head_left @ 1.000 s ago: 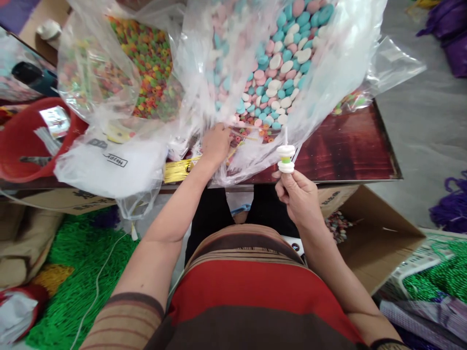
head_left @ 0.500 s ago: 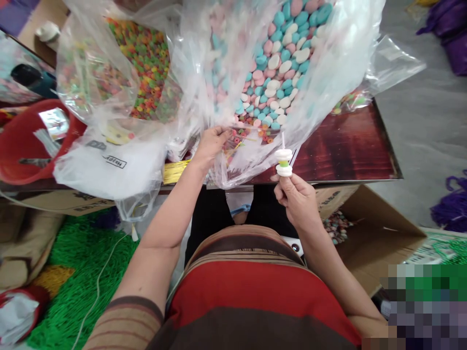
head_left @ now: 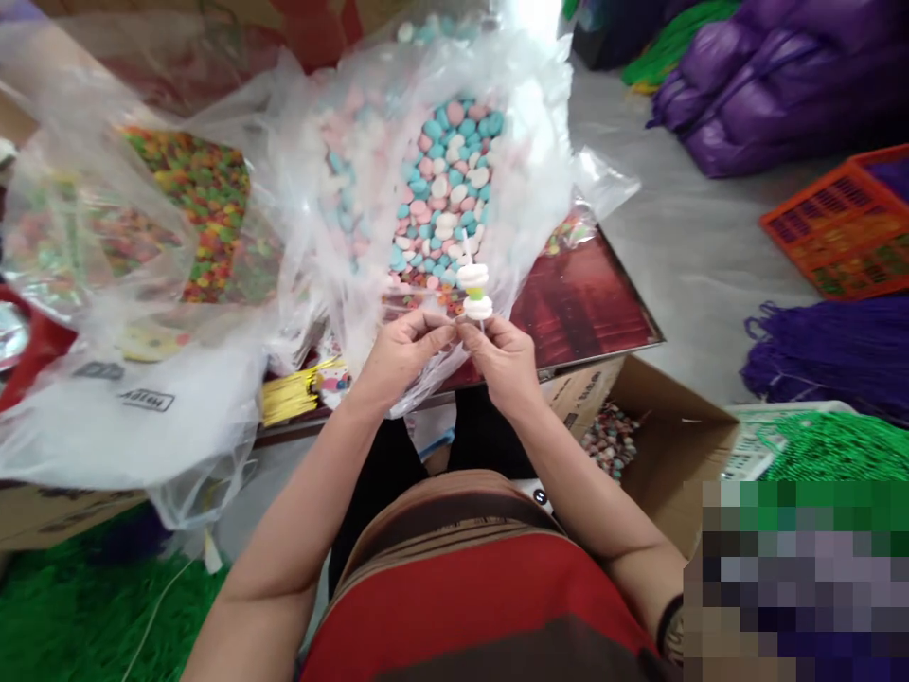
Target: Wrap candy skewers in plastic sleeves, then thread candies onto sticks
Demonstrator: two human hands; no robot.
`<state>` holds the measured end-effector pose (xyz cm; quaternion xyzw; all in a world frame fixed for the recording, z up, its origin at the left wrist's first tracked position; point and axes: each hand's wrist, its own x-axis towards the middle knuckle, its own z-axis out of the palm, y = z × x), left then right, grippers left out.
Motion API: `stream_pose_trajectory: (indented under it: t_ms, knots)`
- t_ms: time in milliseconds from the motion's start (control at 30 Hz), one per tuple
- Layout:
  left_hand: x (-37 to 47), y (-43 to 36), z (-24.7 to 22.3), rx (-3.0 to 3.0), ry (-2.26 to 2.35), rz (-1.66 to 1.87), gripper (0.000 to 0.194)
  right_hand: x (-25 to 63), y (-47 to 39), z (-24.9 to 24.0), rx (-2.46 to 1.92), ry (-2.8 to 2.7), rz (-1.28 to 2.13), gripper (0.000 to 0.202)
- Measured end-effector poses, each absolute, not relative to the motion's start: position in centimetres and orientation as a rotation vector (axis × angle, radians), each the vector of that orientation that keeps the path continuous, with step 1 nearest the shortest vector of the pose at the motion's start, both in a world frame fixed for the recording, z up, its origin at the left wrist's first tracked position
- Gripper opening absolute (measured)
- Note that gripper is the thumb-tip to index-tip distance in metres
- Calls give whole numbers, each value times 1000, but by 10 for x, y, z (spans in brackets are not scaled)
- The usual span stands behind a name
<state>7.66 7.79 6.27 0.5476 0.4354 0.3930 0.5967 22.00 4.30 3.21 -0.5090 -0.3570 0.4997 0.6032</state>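
Note:
My right hand (head_left: 506,358) pinches the lower part of a candy skewer (head_left: 473,277), a white stick threaded with white candies and a green piece between them. The bare top of the stick points up. Close beside it, my left hand (head_left: 403,358) has thumb and fingers pressed together near the right fingertips. What the left fingers hold, if anything, is too small to make out. Behind both hands lies a clear plastic bag (head_left: 543,123) with pink, blue and white candies (head_left: 444,189). Small orange and red ring candies (head_left: 433,284) are at its near end.
Another clear bag with green and orange gummies (head_left: 213,199) lies at the left. Yellow twist ties (head_left: 290,396) sit near the edge of the dark red table (head_left: 582,313). An open cardboard box (head_left: 668,455) with candies stands below right, and an orange crate (head_left: 845,227) beyond.
My left hand has moved away from the ring candies and come beside my right hand at the skewer. The view has shifted to the right.

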Motion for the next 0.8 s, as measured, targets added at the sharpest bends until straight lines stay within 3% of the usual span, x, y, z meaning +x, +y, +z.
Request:
stream_pose_trajectory:
  t_ms: [200,467,800]
  knots:
    - [94,80,48,1146,994,996,39,233,44,33,-1128,-825,1212,23]
    - [110,74,54,946,844,968,48,253,42,51,-1072,-610,1576,54]
    - [112,69,50,848,884,941,40,247,39,48,-1132,-619,1553,53]
